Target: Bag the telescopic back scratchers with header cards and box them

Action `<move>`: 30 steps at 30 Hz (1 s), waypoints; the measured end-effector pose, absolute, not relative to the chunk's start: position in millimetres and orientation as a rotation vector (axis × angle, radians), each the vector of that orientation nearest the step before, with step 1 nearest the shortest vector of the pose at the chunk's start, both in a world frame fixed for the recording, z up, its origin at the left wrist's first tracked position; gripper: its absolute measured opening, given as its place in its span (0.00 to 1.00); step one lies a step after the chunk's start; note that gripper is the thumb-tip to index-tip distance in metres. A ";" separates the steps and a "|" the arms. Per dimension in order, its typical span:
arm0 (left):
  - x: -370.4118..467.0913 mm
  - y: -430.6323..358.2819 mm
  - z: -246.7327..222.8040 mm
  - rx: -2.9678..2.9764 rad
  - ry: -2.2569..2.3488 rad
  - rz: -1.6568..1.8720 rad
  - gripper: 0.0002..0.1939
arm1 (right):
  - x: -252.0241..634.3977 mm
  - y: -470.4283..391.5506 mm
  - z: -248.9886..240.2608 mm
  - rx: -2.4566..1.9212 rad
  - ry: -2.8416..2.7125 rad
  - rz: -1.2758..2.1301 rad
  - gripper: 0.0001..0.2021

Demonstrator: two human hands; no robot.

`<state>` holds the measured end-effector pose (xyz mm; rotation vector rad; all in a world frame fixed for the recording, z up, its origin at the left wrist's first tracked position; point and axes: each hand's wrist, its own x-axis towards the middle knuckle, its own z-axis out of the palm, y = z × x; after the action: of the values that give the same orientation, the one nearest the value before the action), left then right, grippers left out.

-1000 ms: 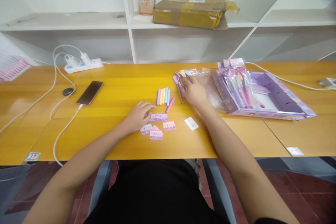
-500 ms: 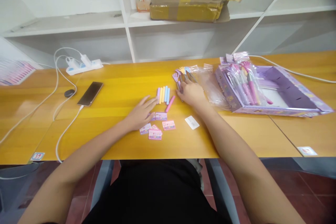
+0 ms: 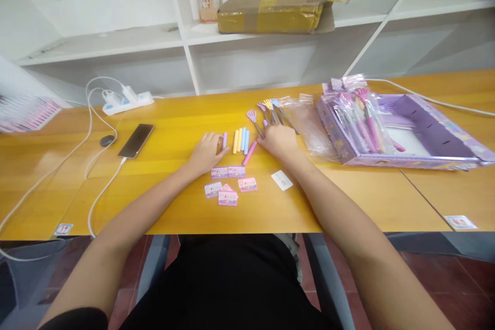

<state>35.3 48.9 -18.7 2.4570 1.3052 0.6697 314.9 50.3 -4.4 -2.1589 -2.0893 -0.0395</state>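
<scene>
Working outward from the near edge of the tabletop (image 3: 181, 113): six small printed cards (image 3: 228, 198), a white card (image 3: 282, 180) off to their right. Beyond them the left hand (image 3: 204, 152), fingers curled nearly closed, thumb and forefinger apparently pinching the purple stick (image 3: 225, 140); could not tell whether it was lifted. Pink stick (image 3: 250, 153) lay aslant; just beside it, two yellow sticks (image 3: 235, 142) and two blue sticks (image 3: 246, 142) in a row. Right hand (image 3: 278, 139) arched palm-down over the shafts of the claw-ended rods (image 3: 267, 104), fingertips hidden, grip not determinable. Farther right: transparent wrappers (image 3: 313, 126), then a purple tray (image 3: 436, 126) bearing bagged pieces (image 3: 367, 126).

Progress, as judged: early. One stick stood apart from the row; the rest, and the rods, lay loose and separate.

Against half a second earlier: upper cards fully uncovered, purple stick drawn leftward from the row's end, leaving a gap. Leftmost rod's purple claw had shifted left too.
</scene>
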 end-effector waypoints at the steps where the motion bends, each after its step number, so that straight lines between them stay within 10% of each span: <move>1: 36.1 51.0 -19.4 2.427 1.355 0.673 0.18 | 314.4 51.0 -2.5 -2.171 -2.069 -0.028 0.19; 8: 18.8 47.9 -3.0 2.285 1.392 0.536 0.02 | 318.7 43.7 37.1 -1.855 -1.632 0.279 0.07; 30: -10.8 -103.2 -17.6 2.351 1.162 0.805 0.14 | 278.5 -124.2 -23.0 -0.957 -0.861 1.111 0.18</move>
<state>-10.8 -103.2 -17.6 2.3510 1.1617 0.8051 278.5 -124.2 -23.0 -0.9565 -0.8610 1.1112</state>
